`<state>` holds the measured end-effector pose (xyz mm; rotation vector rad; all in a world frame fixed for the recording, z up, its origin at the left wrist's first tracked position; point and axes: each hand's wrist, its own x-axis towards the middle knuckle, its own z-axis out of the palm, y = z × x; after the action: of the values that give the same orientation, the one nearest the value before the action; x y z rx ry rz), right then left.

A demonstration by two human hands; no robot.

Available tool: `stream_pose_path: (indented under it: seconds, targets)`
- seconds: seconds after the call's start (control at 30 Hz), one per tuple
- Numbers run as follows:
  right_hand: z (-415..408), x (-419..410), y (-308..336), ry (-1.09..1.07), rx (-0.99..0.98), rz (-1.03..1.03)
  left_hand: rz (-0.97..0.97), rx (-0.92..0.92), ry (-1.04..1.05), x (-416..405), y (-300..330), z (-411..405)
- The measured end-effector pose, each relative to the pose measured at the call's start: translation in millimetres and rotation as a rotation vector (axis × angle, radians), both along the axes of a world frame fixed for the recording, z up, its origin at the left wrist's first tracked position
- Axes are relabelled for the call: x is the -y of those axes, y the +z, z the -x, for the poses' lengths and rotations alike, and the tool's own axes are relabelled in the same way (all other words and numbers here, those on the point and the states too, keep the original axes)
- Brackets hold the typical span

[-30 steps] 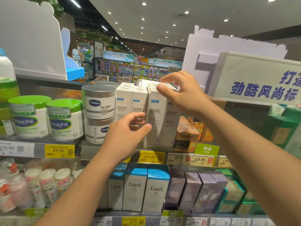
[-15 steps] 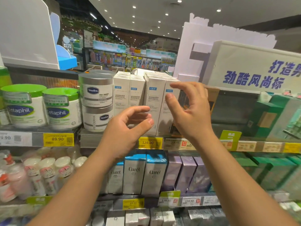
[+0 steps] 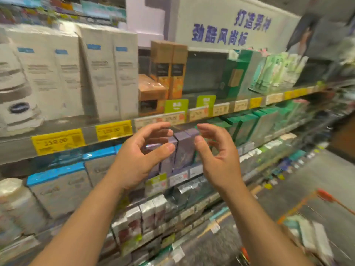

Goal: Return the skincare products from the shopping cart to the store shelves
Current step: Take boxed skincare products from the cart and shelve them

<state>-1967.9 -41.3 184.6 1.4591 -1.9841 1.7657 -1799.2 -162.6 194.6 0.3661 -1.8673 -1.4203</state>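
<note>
Head view, blurred by motion. Left hand (image 3: 140,156): raised before the shelving, fingers loosely curled, holding nothing. Right hand (image 3: 219,156): beside it, palm facing the left, fingers loosely curled, also empty. The two are apart, with purple boxes (image 3: 184,148) on the middle shelf showing in the gap.

Upper shelf (image 3: 90,129): white cartons with blue labels (image 3: 107,72) stand upright in a row at left; orange-brown boxes (image 3: 169,68) just beside them; green boxes (image 3: 242,73) farther right. Yellow price tags (image 3: 57,140) line the shelf edge.

Below at left: blue-topped cartons (image 3: 63,185). Shopping cart (image 3: 315,233): lower right corner, orange handle, holding pale boxes too blurred to identify.
</note>
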Motion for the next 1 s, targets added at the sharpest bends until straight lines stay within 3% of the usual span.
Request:
stream_pose_path:
  seconds: [0.13,0.43,0.73,1.0]
  targets:
    - [14,-68,-32,-0.12,0.163,-0.112,-0.045,0.056,-0.206,-29,-23,40]
    - [42,-216,-89,-0.474,0.53,-0.131,-0.118,0.198,-0.557,-103,-62,134]
    - [91,-330,-133,-0.638,0.671,-0.13,-0.104,0.337,-0.783,-217,-103,247]
    - [160,-420,-178,-0.737,0.851,-0.077,0.021,0.514,-0.873,-304,-126,340]
